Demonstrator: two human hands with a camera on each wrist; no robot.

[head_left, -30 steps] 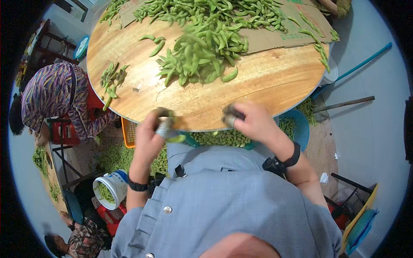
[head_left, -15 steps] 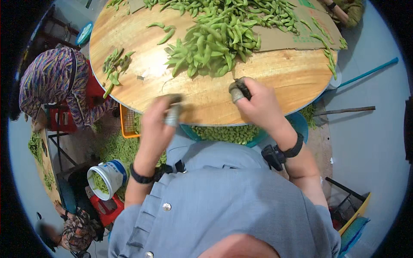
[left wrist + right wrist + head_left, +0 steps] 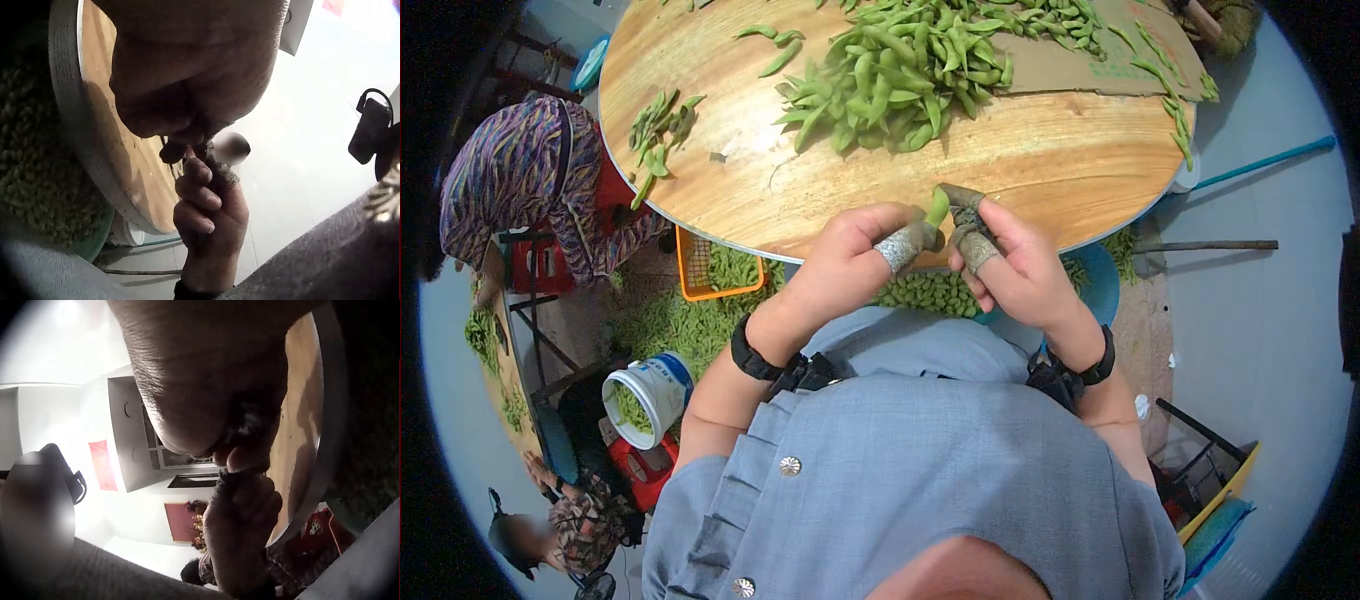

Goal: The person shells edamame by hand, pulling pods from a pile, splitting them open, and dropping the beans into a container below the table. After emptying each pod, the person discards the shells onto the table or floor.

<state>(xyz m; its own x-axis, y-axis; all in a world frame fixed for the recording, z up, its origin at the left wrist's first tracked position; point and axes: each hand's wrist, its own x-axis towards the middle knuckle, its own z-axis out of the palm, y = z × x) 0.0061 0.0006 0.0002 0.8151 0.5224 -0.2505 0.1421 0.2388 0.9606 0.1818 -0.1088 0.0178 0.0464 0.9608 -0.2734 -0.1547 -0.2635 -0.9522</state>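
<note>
In the head view a green edamame pod (image 3: 938,207) stands up between my two hands at the table's near edge. My left hand (image 3: 850,258) pinches its lower end between fingers and a thumb wrapped in silvery tape. My right hand (image 3: 1020,265), with dark coverings on index finger and thumb, grips at the pod's other side, the index fingertip at its top. Both wrist views show the hands meeting, the pod itself hidden there. A large heap of edamame pods (image 3: 890,85) lies farther back on the round wooden table (image 3: 730,200).
Below the table edge is a tub of shelled beans (image 3: 930,292). An orange basket (image 3: 720,292) and a white bucket (image 3: 668,385) of pods stand left, among pods on the floor. Cardboard (image 3: 1090,65) lies under the heap's right side. Other people sit at left.
Both hands, apart over the table edge before, have come together at the middle. A pod now shows between them. The left hand moved right and turned inward.
</note>
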